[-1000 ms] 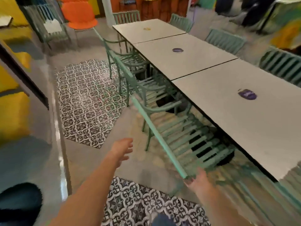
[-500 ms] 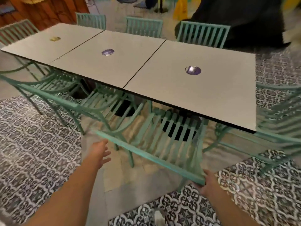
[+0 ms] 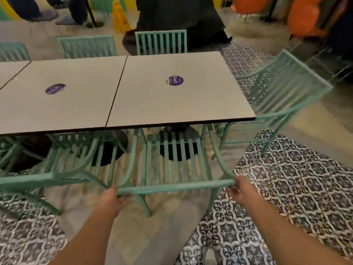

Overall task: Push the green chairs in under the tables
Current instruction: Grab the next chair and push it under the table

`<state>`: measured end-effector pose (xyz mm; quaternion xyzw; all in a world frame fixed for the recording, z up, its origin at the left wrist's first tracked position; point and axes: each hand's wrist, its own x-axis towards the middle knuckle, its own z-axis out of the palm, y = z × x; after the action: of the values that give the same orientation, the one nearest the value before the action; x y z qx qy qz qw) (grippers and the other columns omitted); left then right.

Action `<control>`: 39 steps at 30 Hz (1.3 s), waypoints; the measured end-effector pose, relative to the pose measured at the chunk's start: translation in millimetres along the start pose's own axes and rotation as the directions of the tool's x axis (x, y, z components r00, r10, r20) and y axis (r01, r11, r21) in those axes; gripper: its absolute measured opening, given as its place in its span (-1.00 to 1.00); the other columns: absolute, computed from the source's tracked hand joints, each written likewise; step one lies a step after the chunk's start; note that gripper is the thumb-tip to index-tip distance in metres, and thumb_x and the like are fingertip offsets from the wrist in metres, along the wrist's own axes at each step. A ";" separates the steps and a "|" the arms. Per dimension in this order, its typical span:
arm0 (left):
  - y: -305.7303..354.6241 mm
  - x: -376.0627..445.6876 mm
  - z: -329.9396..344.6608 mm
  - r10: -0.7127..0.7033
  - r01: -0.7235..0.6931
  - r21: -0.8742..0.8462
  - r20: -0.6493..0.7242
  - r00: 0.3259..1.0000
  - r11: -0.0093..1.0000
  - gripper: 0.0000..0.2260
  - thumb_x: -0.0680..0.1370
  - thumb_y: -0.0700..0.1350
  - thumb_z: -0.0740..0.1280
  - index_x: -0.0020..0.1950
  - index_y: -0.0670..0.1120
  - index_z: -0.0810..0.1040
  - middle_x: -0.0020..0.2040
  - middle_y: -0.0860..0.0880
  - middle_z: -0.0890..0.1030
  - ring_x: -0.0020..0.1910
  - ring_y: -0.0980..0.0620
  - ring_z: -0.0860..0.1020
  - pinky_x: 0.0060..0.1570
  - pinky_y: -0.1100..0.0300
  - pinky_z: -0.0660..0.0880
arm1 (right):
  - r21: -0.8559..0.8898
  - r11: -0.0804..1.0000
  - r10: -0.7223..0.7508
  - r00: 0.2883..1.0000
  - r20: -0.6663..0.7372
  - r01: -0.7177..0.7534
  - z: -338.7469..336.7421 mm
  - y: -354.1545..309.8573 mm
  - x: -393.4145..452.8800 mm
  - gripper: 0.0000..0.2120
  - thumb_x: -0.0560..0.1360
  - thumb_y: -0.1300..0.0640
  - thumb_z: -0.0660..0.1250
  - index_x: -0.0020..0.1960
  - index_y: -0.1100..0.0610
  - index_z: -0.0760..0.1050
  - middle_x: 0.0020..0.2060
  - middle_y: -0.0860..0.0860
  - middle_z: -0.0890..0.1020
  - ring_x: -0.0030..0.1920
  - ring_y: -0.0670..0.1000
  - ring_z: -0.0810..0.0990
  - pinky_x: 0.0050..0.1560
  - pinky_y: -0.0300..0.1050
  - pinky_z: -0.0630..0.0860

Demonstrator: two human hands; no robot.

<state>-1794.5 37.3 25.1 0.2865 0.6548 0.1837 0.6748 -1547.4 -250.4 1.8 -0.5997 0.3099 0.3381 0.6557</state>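
Observation:
A green slatted chair (image 3: 175,161) stands right in front of me, its seat partly under the near edge of the grey table (image 3: 172,104). My left hand (image 3: 112,197) grips the left end of its top back rail. My right hand (image 3: 239,190) grips the right end of the same rail. Beside it on the left, another green chair (image 3: 63,165) sits partly under the adjoining table (image 3: 57,108). A third green chair (image 3: 282,96) stands at the table's right end, angled and out from it.
Several green chairs (image 3: 161,42) line the far side of the tables. Patterned floor tiles (image 3: 298,188) lie at right and lower left. A yellow floor sign (image 3: 120,17) and people's legs (image 3: 177,18) are beyond the tables. Orange chairs (image 3: 301,20) stand at the back right.
My view has swung to face the chair squarely. My left hand, free before, now grips the left end of the back rail; my right hand stays on the right end.

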 end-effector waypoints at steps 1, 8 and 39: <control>-0.3 6.1 -2.2 -0.001 0.001 0.010 -0.008 1.000 1.000 -0.66 0.67 -0.19 0.12 0.44 -0.27 0.27 0.34 -0.31 0.42 0.04 -0.27 0.52 -0.14 -0.01 0.58 | 0.014 1.000 -0.004 1.000 -0.007 0.004 0.9 3.7 -1.3 -0.91 0.59 0.21 0.20 -0.03 0.20 0.46 -0.04 0.18 0.54 -0.07 0.13 0.55 -0.08 0.05 0.57; 5.7 22.5 3.5 0.020 -0.017 0.055 -0.056 0.998 0.998 -0.68 0.65 -0.31 0.12 0.40 -0.33 0.28 0.22 -0.34 0.42 0.29 -0.37 0.44 0.21 -0.15 0.46 | -0.071 0.997 0.007 0.999 -0.048 -0.010 10.8 -7.6 -5.2 -0.78 0.58 0.25 0.25 0.21 0.28 0.48 0.16 0.28 0.54 -0.05 0.18 0.58 -0.39 -0.05 0.64; 0.1 25.5 50.0 0.001 0.004 0.086 -0.051 0.999 0.996 -0.69 0.65 -0.27 0.16 0.37 -0.34 0.31 0.25 -0.37 0.46 0.20 -0.34 0.52 0.14 -0.09 0.51 | -0.012 0.999 0.028 0.989 -0.143 -0.030 -9.9 -41.1 32.1 -0.76 0.56 0.20 0.29 0.19 0.27 0.48 0.18 0.25 0.55 0.08 0.17 0.58 -0.42 -0.14 0.61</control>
<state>-1743.2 46.0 4.1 0.3101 0.6793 0.1621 0.6450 -1495.4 -260.1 -1.4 -0.6225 0.3623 0.3058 0.6227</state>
